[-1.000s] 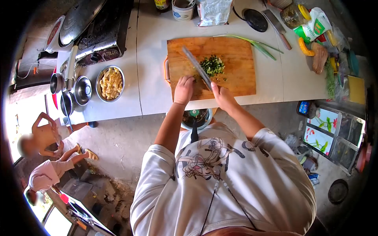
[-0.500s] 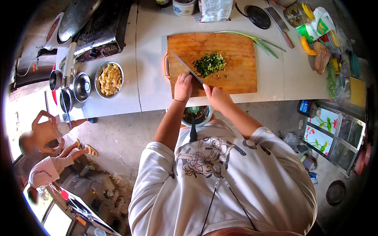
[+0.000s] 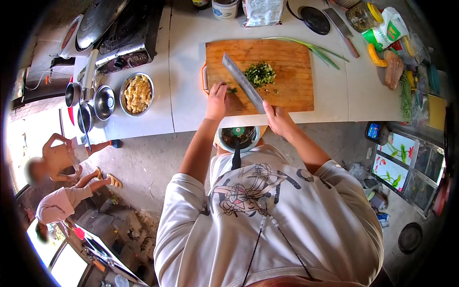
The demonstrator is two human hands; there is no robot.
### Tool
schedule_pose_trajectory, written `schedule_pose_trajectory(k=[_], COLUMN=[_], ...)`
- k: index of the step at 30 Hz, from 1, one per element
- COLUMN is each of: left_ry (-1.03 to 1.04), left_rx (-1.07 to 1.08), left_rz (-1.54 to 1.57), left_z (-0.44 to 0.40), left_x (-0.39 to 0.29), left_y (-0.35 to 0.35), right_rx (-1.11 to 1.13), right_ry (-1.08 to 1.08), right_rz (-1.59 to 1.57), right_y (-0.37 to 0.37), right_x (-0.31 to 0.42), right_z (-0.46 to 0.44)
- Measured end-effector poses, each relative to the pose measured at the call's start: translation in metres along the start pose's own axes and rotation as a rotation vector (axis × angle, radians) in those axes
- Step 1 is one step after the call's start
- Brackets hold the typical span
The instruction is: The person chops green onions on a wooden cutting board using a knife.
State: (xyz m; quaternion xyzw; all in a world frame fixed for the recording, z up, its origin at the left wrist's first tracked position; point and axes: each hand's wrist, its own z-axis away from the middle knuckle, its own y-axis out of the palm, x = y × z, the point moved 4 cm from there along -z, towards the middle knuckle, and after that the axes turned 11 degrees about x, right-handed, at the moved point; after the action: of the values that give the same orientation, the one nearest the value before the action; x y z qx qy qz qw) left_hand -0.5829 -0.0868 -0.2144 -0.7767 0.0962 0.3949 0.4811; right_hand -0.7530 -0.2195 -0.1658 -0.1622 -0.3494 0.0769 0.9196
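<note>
My right hand (image 3: 278, 118) grips the handle of a wide-bladed kitchen knife (image 3: 243, 82). Its blade slants up and left across the wooden cutting board (image 3: 291, 76), left of a heap of chopped scallion greens (image 3: 260, 74). At the board's left side is my left hand (image 3: 218, 101), fingers slightly bent and apart from the blade. A small bit of green lies beside its fingertips; nothing shows held in it. Long uncut scallions (image 3: 320, 53) lie across the board's upper right corner and onto the table.
Left of the board stand a bowl of yellowish chopped food (image 3: 137, 94), small metal bowls (image 3: 104, 102) and a stove (image 3: 125, 57). A second knife (image 3: 340, 28) and a black lid (image 3: 314, 20) lie at upper right. Two people (image 3: 60, 203) are at far left.
The knife has lifted and shifted right, its broad side now showing. My left hand has moved slightly left, away from the blade, and its fingers have loosened.
</note>
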Motion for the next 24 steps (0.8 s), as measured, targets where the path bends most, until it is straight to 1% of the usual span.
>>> schedule_pose_trajectory(k=[1,3,4,9,10,11,12,13,15,16,18,21,24], left_ry=[-0.030,-0.050,-0.070,-0.074,-0.072,-0.072,-0.108,-0.143,-0.142,-0.142,-0.153,-0.174,-0.203], left_rx=[0.033,0.065,0.097,0.105,0.110,0.109,0.156,0.204,0.187,0.170,0.141,0.110,0.117], left_rz=[0.030,0.022,0.015,-0.049,-0.068,-0.067,-0.111,-0.154,-0.169,-0.184,-0.172,-0.165,-0.162], left_z=[0.001,0.001,0.001,-0.001,-0.001,0.000,0.000,0.000,0.000,-0.001,-0.002,-0.003,-0.002], left_x=[0.005,0.008,0.008,0.011,0.012,0.013,0.014,0.015,0.013,0.012,0.011,0.010,0.008], left_y=[0.000,-0.001,0.000,0.001,0.002,0.004,0.008,0.013,0.017,0.019,0.022,0.023,0.021], right_rx=[0.000,-0.065,-0.065,-0.108,-0.108,-0.076,-0.045,-0.045,-0.101,-0.102,-0.223,-0.185,-0.210], right_ry=[0.000,-0.105,-0.105,-0.170,-0.168,-0.108,-0.048,-0.047,-0.177,-0.176,-0.207,-0.152,-0.204], right_rz=[-0.001,0.041,0.041,0.137,0.138,0.160,0.181,0.182,0.195,0.196,0.321,0.362,0.318], right_y=[0.001,0.003,0.005,0.010,0.010,0.011,0.011,0.011,0.011,0.014,0.016,0.015,0.017], right_x=[0.001,0.010,0.010,0.017,0.019,0.019,0.019,0.023,0.037,0.035,0.034,0.035,0.037], right_z=[0.001,0.006,0.006,0.011,0.012,0.012,0.013,0.015,0.022,0.021,0.019,0.019,0.016])
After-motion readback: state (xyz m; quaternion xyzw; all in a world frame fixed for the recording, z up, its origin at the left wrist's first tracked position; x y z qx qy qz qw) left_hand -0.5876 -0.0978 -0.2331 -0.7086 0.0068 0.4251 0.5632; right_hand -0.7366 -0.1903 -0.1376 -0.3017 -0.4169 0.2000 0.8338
